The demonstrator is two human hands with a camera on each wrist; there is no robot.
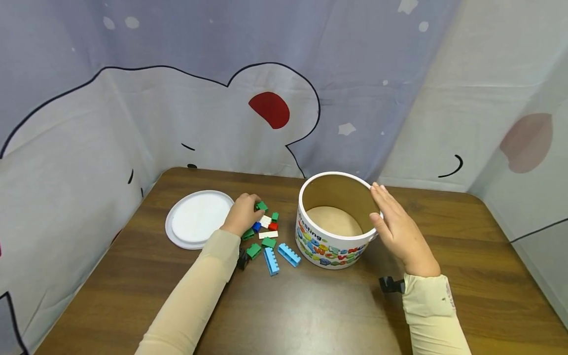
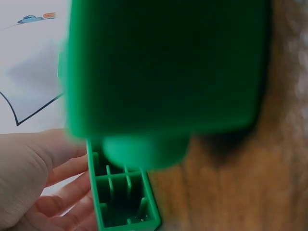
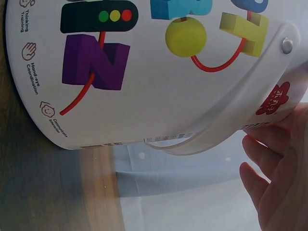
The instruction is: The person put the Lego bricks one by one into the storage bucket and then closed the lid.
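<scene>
In the head view my left hand is at the far left of a pile of toy bricks, pinching a green toy brick between thumb and fingers. The left wrist view shows a hollow-bottomed green brick against the fingers, while another green brick, blurred and near the camera, hides part of the hand. My right hand rests its straight fingers against the right side of a white round bucket. The bucket has a printed wall and a tan inside; its white handle hangs down near that hand.
A round white lid lies left of the bricks. Two light blue bricks lie nearest the front, beside green, white, red and blue ones. The wooden table ends at a printed cloth behind.
</scene>
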